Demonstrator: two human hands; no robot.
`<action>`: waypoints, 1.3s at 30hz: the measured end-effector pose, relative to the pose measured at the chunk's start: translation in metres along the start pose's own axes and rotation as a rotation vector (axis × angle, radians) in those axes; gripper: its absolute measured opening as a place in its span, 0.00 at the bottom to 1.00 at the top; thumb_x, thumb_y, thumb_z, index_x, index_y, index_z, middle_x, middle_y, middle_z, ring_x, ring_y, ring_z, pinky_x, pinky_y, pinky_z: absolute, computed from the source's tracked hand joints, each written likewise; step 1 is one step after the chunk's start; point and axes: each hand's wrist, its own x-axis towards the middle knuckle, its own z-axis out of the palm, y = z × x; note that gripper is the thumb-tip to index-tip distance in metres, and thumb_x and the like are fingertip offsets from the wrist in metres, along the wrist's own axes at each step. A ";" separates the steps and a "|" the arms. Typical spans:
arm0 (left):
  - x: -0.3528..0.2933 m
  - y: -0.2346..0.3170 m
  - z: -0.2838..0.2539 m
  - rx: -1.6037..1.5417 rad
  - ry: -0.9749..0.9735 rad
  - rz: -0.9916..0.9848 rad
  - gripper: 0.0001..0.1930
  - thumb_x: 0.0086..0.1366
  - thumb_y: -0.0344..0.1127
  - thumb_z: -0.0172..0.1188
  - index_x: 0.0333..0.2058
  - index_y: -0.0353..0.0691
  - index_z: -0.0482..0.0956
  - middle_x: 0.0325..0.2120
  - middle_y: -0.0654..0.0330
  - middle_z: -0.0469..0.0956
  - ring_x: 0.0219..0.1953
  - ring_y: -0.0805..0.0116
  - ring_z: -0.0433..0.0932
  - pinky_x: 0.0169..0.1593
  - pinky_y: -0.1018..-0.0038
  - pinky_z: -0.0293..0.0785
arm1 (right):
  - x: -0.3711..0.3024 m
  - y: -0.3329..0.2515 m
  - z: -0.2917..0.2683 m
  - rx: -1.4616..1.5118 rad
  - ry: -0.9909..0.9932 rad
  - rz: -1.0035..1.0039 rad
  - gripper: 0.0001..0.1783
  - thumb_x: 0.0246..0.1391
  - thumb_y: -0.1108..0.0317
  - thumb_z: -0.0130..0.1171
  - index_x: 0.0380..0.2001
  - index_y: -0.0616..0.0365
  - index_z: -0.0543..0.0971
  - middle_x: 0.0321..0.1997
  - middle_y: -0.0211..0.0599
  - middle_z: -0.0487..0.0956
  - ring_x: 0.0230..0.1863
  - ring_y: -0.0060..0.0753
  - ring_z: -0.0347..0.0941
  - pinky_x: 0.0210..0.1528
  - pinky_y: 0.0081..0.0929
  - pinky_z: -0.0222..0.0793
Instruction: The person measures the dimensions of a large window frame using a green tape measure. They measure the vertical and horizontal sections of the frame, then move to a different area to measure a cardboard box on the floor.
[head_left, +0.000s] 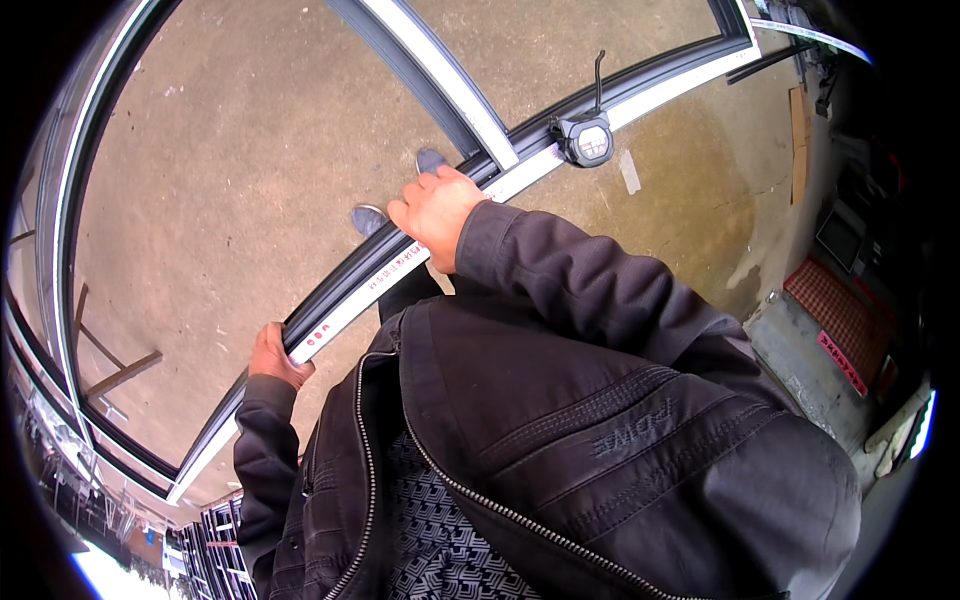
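A large dark window frame (345,272), with white film along its near face, runs slantwise across the view in front of my body. My left hand (275,355) is wrapped around its near bar toward the lower left. Farther right along that same bar, my right hand (440,213) curls over the top, fingers on the far side. A crossbar (440,85) joins the near bar just beyond my right hand. Beside that joint, a black tape measure (587,140) with a round pale label and a thin black strap rests against the bar. Red marks show on the white film between my hands.
Brown concrete floor (230,150) shows through the frame, with my shoes (368,219) beneath the bar. Dark metal pieces (125,375) lie at the left. A red-brown mat (838,300) and a wooden strip (799,145) are at the right. Racks (215,540) stand lower left.
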 end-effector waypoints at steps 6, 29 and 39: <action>0.001 0.010 -0.006 -0.035 -0.033 -0.050 0.29 0.43 0.31 0.71 0.46 0.34 0.72 0.42 0.44 0.76 0.47 0.39 0.77 0.52 0.56 0.77 | 0.004 0.001 -0.002 0.004 -0.035 0.017 0.26 0.33 0.69 0.71 0.42 0.56 0.77 0.40 0.43 0.81 0.49 0.48 0.79 0.56 0.43 0.72; -0.015 -0.003 0.015 0.126 0.199 0.167 0.35 0.46 0.34 0.74 0.53 0.32 0.72 0.46 0.45 0.73 0.49 0.43 0.71 0.56 0.55 0.72 | -0.007 -0.005 0.025 -0.111 0.371 -0.079 0.11 0.48 0.69 0.63 0.37 0.57 0.77 0.39 0.38 0.77 0.46 0.40 0.74 0.49 0.35 0.66; -0.009 -0.001 0.015 0.156 0.178 0.139 0.33 0.48 0.38 0.76 0.52 0.36 0.74 0.46 0.47 0.75 0.52 0.46 0.74 0.58 0.57 0.73 | 0.037 -0.100 0.049 -0.051 0.235 -0.164 0.22 0.41 0.66 0.72 0.40 0.56 0.76 0.41 0.42 0.76 0.48 0.46 0.73 0.51 0.40 0.67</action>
